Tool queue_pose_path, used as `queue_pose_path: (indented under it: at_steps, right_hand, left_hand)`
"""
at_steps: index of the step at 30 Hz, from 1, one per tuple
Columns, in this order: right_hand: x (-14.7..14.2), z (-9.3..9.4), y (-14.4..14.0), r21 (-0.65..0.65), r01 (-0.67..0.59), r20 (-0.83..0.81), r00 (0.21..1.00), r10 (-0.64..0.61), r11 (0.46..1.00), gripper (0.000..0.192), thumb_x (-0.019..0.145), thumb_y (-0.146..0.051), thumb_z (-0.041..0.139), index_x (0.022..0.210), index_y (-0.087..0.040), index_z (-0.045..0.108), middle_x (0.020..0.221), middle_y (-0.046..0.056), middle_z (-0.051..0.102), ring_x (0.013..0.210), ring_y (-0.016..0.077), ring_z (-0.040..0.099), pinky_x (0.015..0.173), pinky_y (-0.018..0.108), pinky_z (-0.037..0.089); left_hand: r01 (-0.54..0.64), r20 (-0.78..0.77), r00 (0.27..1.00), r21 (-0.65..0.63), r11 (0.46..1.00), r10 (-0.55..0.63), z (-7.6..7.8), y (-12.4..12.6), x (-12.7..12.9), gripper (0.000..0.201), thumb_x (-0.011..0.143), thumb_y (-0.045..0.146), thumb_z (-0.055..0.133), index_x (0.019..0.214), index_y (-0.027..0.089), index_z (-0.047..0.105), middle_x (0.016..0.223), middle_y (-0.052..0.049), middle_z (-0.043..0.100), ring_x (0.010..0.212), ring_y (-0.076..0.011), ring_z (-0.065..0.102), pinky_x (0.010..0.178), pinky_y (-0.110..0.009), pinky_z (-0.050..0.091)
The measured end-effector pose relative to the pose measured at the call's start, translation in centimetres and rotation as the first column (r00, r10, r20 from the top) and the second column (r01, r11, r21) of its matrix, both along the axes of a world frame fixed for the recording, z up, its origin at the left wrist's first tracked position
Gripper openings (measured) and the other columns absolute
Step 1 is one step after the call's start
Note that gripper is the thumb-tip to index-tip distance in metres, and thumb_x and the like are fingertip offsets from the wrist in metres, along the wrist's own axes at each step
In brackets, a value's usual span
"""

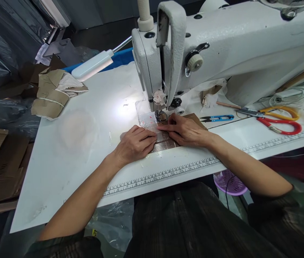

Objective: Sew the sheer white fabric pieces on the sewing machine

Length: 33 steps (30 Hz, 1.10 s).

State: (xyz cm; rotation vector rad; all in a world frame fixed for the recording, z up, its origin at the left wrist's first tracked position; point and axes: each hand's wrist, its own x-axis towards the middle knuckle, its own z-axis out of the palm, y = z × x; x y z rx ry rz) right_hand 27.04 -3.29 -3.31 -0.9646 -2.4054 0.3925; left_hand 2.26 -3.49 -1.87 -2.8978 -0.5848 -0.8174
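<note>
- Head camera looks down on a white table [82, 150] with a big white sewing machine [222, 46] sitting across the back of it.
- Left hand [134, 143] is flat, palm down, fingers spread over a small checked fabric piece [165, 140], pressing it onto the table, not pinching anything.
- Right hand [185, 129] is also flat on the same piece, fingertips pointing left, nearly meeting the left hand's fingers.
- That fabric piece lies right in front of the needle area [160, 115], its far edge under the machine's foot, lit up by the lamp [93, 65].
- Off to the right: blue thread snips [218, 117], then scissors with yellow handles [281, 113] and scissors with red handles [281, 125], well away from the hands.
- A measuring scale [168, 173] is printed along the table's near edge.
- Folded brown paper bundle [52, 93] sits at the far left corner.
</note>
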Motion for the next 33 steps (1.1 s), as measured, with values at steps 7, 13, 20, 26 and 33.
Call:
queue_pose_path:
  at_steps: [7,13,20,26,33]
  right_hand:
    - [-0.3,-0.2,-0.4,-0.012,0.015,-0.004,1.000,-0.015,1.000,0.036,0.091,-0.018,0.050,0.120,-0.024,0.070,0.101,0.010,0.058,0.089,0.0203,0.058,0.080,0.035,0.052]
    - [0.1,0.5,-0.4,-0.063,-0.035,-0.031,0.999,0.033,0.997,0.039,0.090,-0.017,0.048,0.121,-0.024,0.070,0.100,0.008,0.059,0.085,0.0174,0.058,0.080,0.032,0.051]
    - [-0.1,0.7,-0.9,-0.013,-0.134,0.050,0.990,0.134,0.991,0.037,0.088,-0.020,0.053,0.119,-0.030,0.071,0.098,0.008,0.057,0.088,0.0204,0.053,0.080,0.036,0.046]
    - [-0.3,1.0,-0.9,-0.024,-0.131,0.051,0.990,0.132,0.991,0.037,0.089,-0.019,0.051,0.119,-0.028,0.071,0.098,0.008,0.058,0.089,0.0206,0.053,0.079,0.036,0.046]
    - [-0.3,0.9,-0.9,-0.013,-0.126,0.037,0.991,0.126,0.992,0.036,0.089,-0.020,0.052,0.119,-0.026,0.071,0.099,0.009,0.058,0.090,0.0214,0.053,0.080,0.037,0.046]
  left_hand:
    - [0.022,0.018,1.000,0.004,1.000,-0.023,0.1,-0.2,0.1,0.008,0.085,0.015,0.061,0.083,0.019,0.068,0.089,-0.001,0.076,0.069,-0.0125,0.065,0.067,-0.032,0.046]
    - [0.010,0.018,1.000,0.021,1.000,-0.010,-0.3,-0.2,0.2,0.008,0.084,0.015,0.061,0.084,0.019,0.068,0.090,-0.002,0.076,0.071,-0.0135,0.065,0.071,-0.034,0.047]
    - [-0.017,0.012,1.000,-0.050,0.999,0.017,0.1,-0.5,0.1,0.008,0.085,0.021,0.062,0.087,0.021,0.069,0.094,-0.002,0.076,0.075,-0.0154,0.066,0.077,-0.038,0.047]
    - [-0.146,0.052,0.987,-0.087,0.985,0.151,0.4,0.6,-0.8,0.013,0.088,0.028,0.062,0.096,0.019,0.066,0.100,-0.007,0.073,0.082,-0.0196,0.065,0.074,-0.039,0.046]
    - [-0.124,-0.057,0.991,-0.052,0.991,0.121,-0.2,1.1,-1.0,0.016,0.092,0.024,0.059,0.105,0.016,0.064,0.102,-0.010,0.070,0.085,-0.0202,0.062,0.074,-0.039,0.049]
